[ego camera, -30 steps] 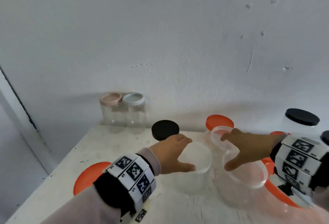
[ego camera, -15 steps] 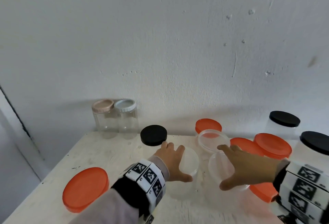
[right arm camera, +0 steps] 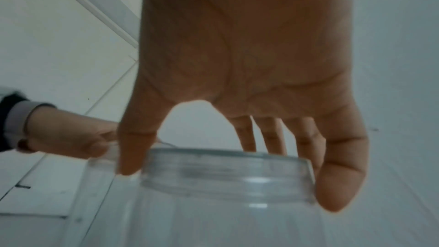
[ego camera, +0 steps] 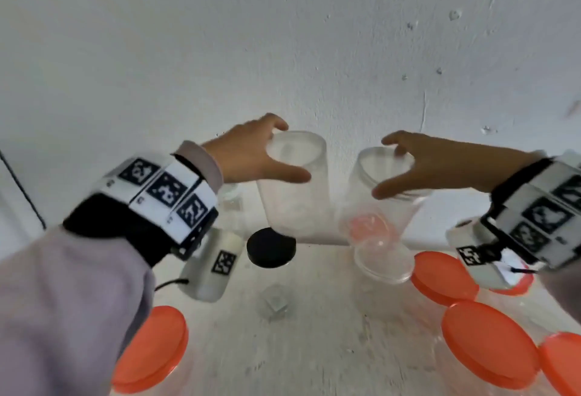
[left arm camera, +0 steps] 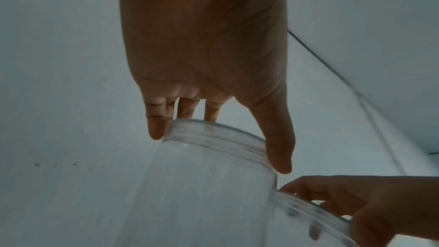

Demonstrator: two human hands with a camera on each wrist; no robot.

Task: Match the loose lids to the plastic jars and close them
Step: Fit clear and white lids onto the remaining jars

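My left hand (ego camera: 251, 156) grips the threaded rim of a clear lidless jar (ego camera: 295, 194) and holds it in the air, tilted. The same jar (left arm camera: 209, 185) hangs from thumb and fingertips in the left wrist view. My right hand (ego camera: 434, 163) grips the rim of a second clear jar (ego camera: 377, 207), also lifted beside the first; its neck (right arm camera: 225, 174) is pinched between thumb and fingers. A third open clear jar (ego camera: 383, 260) stands on the table below. A black lid (ego camera: 271, 247) lies under the left jar. Several orange lids (ego camera: 487, 342) lie around.
The white table (ego camera: 314, 348) stands against a white wall. An orange lid (ego camera: 151, 348) sits at the front left, more orange ones (ego camera: 443, 276) at the right. A small clear jar (ego camera: 231, 197) shows behind my left wrist.
Both hands closed on the rims of the two clear jars and lifted them off the table. The head view dropped closer to the table.
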